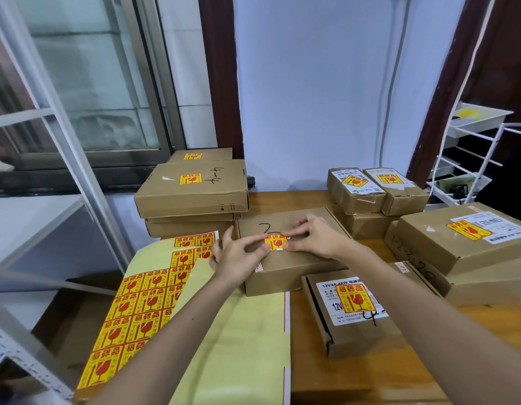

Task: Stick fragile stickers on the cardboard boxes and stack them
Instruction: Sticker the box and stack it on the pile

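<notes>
Head view: on the wooden table a flat cardboard box lies between stacks of boxes. The left hand and right hand press fingertips on the yellow sticker lying flat on its top, gripping nothing.

Sticker sheet lies left of center box; stack behind.

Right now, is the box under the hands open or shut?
Shut. The box has its lid flat and closed, and the left hand and right hand press a sticker onto it.
</notes>
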